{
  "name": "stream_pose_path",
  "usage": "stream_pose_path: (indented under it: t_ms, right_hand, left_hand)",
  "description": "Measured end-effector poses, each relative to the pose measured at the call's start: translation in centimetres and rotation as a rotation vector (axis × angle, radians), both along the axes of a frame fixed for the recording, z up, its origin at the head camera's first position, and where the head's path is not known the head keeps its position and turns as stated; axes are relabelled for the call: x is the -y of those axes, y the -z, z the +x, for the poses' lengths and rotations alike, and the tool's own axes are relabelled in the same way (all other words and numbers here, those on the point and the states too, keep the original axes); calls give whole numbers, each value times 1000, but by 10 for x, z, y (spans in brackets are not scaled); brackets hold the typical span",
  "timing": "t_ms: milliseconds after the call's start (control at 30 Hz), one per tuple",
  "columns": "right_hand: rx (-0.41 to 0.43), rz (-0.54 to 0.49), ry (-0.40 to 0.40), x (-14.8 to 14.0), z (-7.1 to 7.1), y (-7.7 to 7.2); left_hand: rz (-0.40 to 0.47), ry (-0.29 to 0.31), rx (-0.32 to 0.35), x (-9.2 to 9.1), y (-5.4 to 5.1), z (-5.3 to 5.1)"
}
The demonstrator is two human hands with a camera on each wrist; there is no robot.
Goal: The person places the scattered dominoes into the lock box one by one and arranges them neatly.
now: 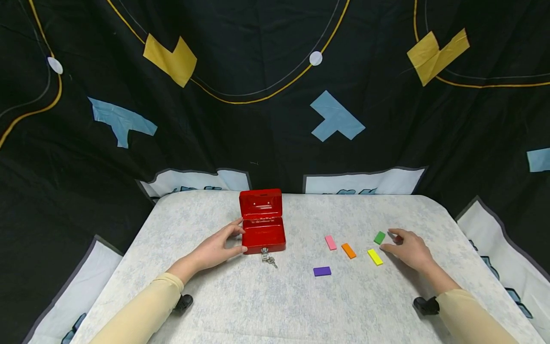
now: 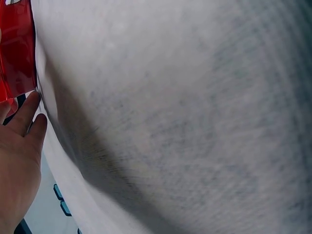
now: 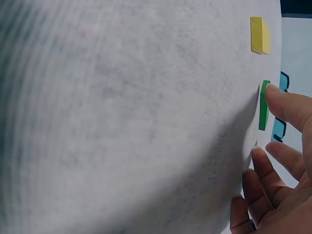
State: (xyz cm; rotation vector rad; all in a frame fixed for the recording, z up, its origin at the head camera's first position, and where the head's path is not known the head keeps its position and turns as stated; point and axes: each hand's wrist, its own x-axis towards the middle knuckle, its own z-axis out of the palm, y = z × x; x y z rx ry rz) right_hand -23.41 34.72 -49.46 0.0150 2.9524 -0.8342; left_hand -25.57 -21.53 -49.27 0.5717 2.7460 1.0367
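100% would pinch that green block (image 1: pixel 379 237) by its long edges; probably light, stiff, tough to break, maybe a touch slick. Flat, rectangular, plain green; lying on the pale tabletop (image 1: pixel 301 306) near the yellow block (image 1: pixel 375 257), just beside the relaxed right hand (image 1: pixel 409 249), not yet grasped; ditto for the red box (image 1: pixel 264 232), merely touched by the left hand (image 1: pixel 215 249).

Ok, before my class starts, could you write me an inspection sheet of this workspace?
Surface: pale mottled tabletop
Job's things: open red box, padlock and keys at its front; pink block, orange block, yellow block, green block, purple block
Clutter: nothing seen
Left hand: at the red box's left side
Right hand: beside the green block, not gripping it
Cables: nothing seen
Surroundings: black backdrop with printed-looking curved lines
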Motion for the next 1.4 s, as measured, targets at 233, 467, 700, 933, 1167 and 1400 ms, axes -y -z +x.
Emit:
stream_pose_path:
  t_ms: [233,467,700,933,1167,1400]
  right_hand:
    - [2,22,26,3,-2,0]
    - [1,31,41,4,-4,4]
    - [-6,32,60,4,-2,8]
    - [-25,27,55,5,-2,8]
    - [-27,27,60,8,-2,5]
    - [-34,33,73,8,-1,6]
  left_hand:
    - [13,-5,16,-1,1,-2]
    - [20,8,42,-1,-1,-5]
    - [49,19,73,0,-4,-9]
    - [72,9,73,1,-3,-8]
    - [58,-19,73,-2,-3,-6]
    - [49,-22,63,-3,-1,-6]
